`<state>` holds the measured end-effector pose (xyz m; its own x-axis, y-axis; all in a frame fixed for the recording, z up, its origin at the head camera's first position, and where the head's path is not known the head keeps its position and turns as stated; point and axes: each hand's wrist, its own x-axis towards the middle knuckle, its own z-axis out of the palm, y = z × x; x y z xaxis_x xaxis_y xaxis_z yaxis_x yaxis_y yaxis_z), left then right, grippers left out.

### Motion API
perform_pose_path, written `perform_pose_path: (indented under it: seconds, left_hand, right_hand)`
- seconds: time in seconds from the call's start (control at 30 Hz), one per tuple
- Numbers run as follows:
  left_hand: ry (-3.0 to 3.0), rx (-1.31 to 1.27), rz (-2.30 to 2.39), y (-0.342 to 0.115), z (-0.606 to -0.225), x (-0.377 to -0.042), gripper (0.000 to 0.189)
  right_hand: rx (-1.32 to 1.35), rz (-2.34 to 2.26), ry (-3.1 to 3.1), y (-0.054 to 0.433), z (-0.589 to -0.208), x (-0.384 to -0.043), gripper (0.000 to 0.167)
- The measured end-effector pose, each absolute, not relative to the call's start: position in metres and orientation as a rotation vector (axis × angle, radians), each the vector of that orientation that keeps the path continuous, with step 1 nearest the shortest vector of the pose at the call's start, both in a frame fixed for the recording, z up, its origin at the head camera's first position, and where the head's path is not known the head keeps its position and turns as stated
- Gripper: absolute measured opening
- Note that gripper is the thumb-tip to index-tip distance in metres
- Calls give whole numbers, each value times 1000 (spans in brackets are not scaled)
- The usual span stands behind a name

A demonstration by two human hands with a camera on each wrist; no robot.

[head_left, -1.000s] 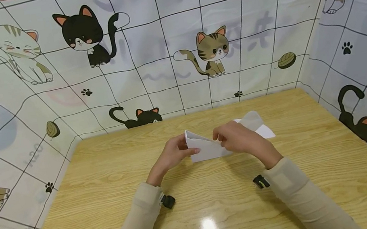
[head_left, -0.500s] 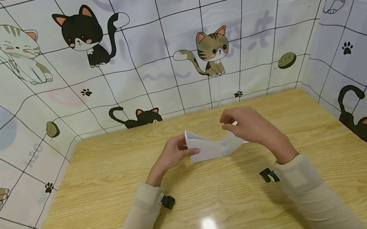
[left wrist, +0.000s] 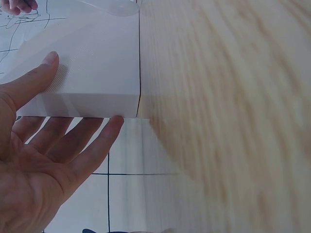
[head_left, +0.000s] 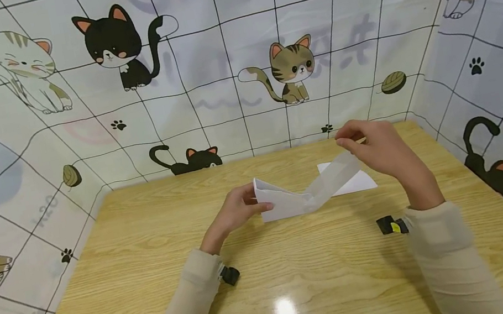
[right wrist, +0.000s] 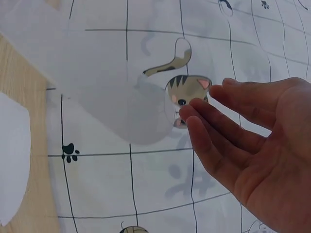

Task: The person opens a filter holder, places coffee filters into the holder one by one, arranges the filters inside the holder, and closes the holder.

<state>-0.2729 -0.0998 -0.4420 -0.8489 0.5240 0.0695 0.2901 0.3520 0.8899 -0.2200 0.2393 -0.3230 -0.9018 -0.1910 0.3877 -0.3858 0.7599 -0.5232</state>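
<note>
My left hand grips the left end of a white folded paper carton standing on the table. In the left wrist view the thumb lies on the carton's broad face and the fingers are along its narrow side. From the carton's right end a translucent strip slants up to the right. My right hand is raised by the strip's upper end. The right wrist view has the strip's rounded end just short of the fingertips, which are loosely bent with nothing plainly between them.
A flat white piece lies behind the strip; whether it joins the carton cannot be told. The wooden table ends at a cat-print cloth wall at the back and sides. Each wrist wears a small black camera.
My right hand has left the carton's top edge and moved up and to the right. The translucent strip now shows stretched out from the carton. My left hand stays in place.
</note>
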Motion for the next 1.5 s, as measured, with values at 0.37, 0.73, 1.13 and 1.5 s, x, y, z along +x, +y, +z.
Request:
perform_pose_path:
  seconds: [0.37,0.73,1.13,1.5]
  left_hand:
    - [2395,729,1488,-102,-443,-272,37]
    - [2387,744,1497,-102,-446,-274,36]
    - [2388,750,1499,-101,-444,-275,37]
    - [2385,740,1509,-100,-443,-274,37]
  right_hand:
    - [312,957,-2693,262,-340,-233,28]
    - [184,932,-2796,280,-384,-259,25]
    - [119,885,-3013,295,-416,-274,36]
    - [36,865,-3152,295,-426,-277,39]
